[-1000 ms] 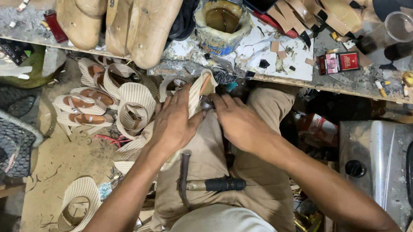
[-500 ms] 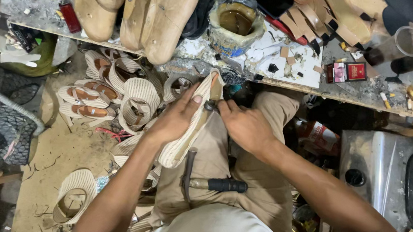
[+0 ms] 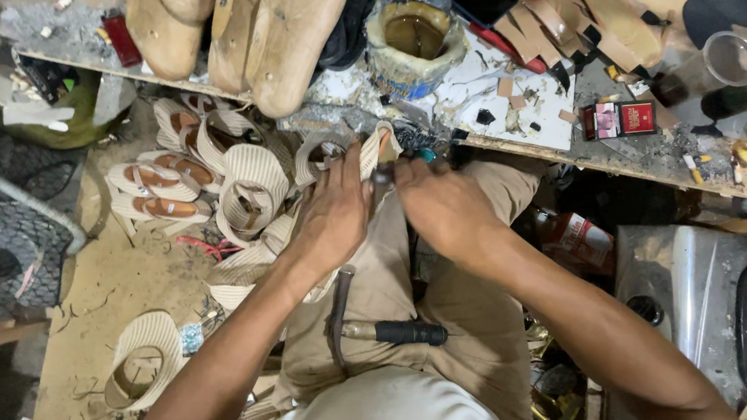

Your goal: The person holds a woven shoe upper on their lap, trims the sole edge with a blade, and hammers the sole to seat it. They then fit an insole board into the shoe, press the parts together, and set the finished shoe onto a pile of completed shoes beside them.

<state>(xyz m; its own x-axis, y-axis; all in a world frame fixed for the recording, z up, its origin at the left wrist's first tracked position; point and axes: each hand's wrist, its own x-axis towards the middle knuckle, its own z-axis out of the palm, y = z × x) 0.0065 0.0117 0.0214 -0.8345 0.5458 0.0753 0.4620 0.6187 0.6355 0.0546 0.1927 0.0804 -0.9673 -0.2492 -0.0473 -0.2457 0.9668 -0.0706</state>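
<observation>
both hands (image 3: 391,208) lowered the striped sandal upper (image 3: 375,151) slightly.

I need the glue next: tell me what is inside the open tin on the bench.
The open tin holds a brown, glossy liquid that fills most of its mouth. How deep it goes, and whether anything lies sunk in it, cannot be seen, as the liquid is opaque.

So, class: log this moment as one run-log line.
left hand: on striped cream sandal upper | right hand: gripping it | lap: black-handled hammer

A cream ribbed sandal upper (image 3: 376,151) stands curved on edge over the lap.
</observation>
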